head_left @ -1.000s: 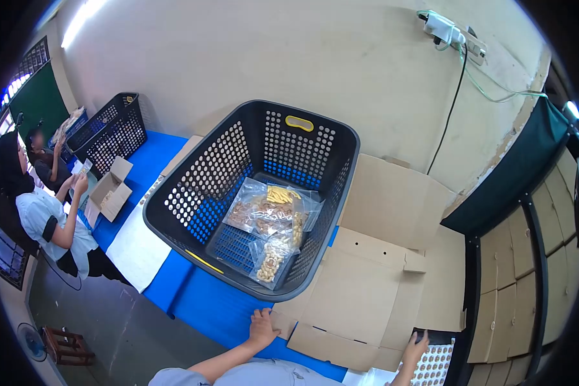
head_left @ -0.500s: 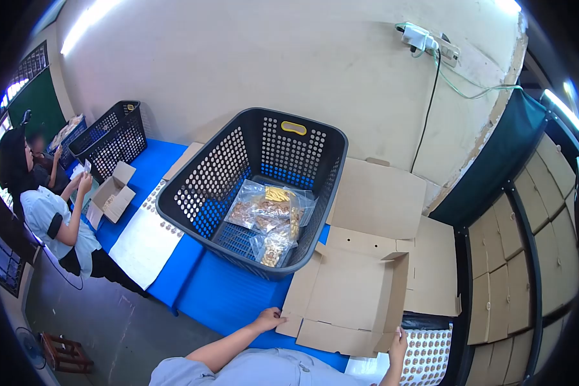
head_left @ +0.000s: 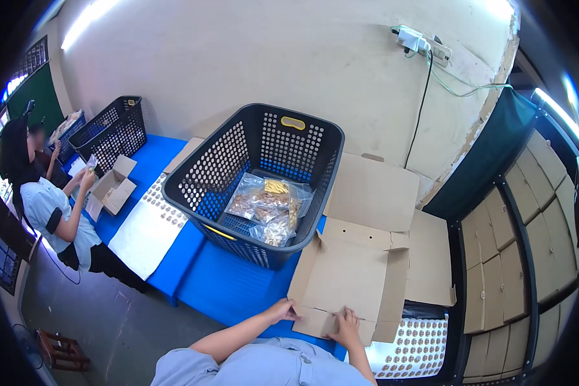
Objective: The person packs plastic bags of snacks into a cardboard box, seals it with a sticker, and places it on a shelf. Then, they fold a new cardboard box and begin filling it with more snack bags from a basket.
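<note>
A flat, partly folded cardboard box (head_left: 347, 276) lies on the blue table (head_left: 225, 289) in front of me, its side flaps raised. My left hand (head_left: 282, 311) grips the near left corner flap. My right hand (head_left: 345, 325) presses on the near flap at the box's front edge. Left of the box stands a dark perforated plastic basket (head_left: 251, 174) holding clear bags of snacks (head_left: 267, 209).
A sheet of round stickers (head_left: 412, 347) lies at the lower right. A white sheet (head_left: 145, 231), a small open carton (head_left: 112, 190) and a second basket (head_left: 112, 132) lie to the left, where two people sit. Stacked cartons (head_left: 521, 251) fill the right.
My right hand moved left from the box's right corner to the near front flap. The side flaps stand more upright. My view shifted slightly.
</note>
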### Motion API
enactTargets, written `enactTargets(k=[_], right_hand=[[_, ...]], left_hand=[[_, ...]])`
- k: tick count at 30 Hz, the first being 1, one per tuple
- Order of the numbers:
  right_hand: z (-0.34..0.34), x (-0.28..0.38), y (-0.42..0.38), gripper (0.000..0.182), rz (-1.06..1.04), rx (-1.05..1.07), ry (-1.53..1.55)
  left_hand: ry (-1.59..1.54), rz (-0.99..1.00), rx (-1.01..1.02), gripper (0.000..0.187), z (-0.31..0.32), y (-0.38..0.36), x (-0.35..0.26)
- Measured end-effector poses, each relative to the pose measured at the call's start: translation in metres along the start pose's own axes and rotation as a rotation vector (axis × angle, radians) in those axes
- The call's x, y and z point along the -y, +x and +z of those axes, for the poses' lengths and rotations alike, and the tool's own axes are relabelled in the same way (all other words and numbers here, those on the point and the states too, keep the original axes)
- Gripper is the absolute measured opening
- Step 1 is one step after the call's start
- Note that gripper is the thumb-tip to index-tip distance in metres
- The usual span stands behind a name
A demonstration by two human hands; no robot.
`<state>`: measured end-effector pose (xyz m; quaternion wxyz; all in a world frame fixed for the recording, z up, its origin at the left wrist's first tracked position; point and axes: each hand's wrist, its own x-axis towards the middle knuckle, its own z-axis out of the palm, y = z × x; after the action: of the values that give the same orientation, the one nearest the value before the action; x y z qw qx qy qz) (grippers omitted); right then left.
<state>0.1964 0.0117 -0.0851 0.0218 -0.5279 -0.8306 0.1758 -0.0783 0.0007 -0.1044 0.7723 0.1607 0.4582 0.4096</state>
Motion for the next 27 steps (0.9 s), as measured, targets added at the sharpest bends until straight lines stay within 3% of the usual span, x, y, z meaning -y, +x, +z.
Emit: enactTargets(k=[2,4,6,8,9,10,12,13,14,16,17,19,23,25,27], right_hand=[[0.003,0.003,0.002,0.090,-0.032,-0.031,0.006],[-0.004,0.006,0.004,0.071,-0.074,-0.103,0.153],[-0.011,0.013,0.001,0.062,-0.092,-0.118,0.134],[-0.017,0.020,-0.005,0.053,-0.100,-0.129,0.119],[-0.023,0.026,-0.008,0.046,-0.099,-0.122,0.142],[-0.027,0.031,-0.012,0.040,-0.097,-0.117,0.165],[-0.032,0.037,-0.020,0.037,-0.124,-0.155,0.166],[-0.033,0.039,-0.023,0.035,-0.166,-0.194,0.164],[-0.034,0.041,-0.027,0.035,-0.156,-0.196,0.165],[-0.035,0.044,-0.032,0.032,-0.167,-0.237,0.174],[-0.038,0.046,-0.034,0.032,-0.162,-0.239,0.176],[-0.044,0.051,-0.038,0.031,-0.190,-0.238,0.177],[-0.049,0.054,-0.040,0.031,-0.213,-0.287,0.197],[-0.051,0.058,-0.040,0.030,-0.242,-0.350,0.234],[-0.050,0.060,-0.041,0.029,-0.244,-0.338,0.246]], left_hand=[[-0.113,-0.015,0.069,0.035,-0.017,0.007,0.001],[-0.171,0.007,0.068,0.031,-0.024,0.010,0.001],[-0.202,0.020,0.066,0.037,-0.024,0.007,-0.002],[-0.047,-0.107,-0.087,0.049,-0.022,0.001,-0.011],[0.041,-0.107,-0.094,0.062,-0.025,0.001,-0.014],[0.046,-0.121,-0.089,0.062,-0.026,-0.002,-0.012],[0.307,0.185,-0.231,0.060,-0.026,-0.008,-0.013],[0.270,0.267,-0.172,0.048,-0.039,0.005,-0.004],[0.274,0.261,-0.165,0.048,-0.054,0.015,0.005],[0.926,0.516,-0.129,0.041,-0.048,0.001,-0.008],[0.929,0.513,-0.124,0.041,-0.042,-0.002,-0.011],[0.612,0.533,0.003,0.038,-0.031,-0.007,-0.013],[0.743,0.609,0.044,0.028,-0.018,-0.015,-0.023],[0.708,0.760,-0.126,0.020,-0.013,-0.013,-0.019],[0.765,0.735,-0.210,0.024,-0.013,-0.014,-0.022]])
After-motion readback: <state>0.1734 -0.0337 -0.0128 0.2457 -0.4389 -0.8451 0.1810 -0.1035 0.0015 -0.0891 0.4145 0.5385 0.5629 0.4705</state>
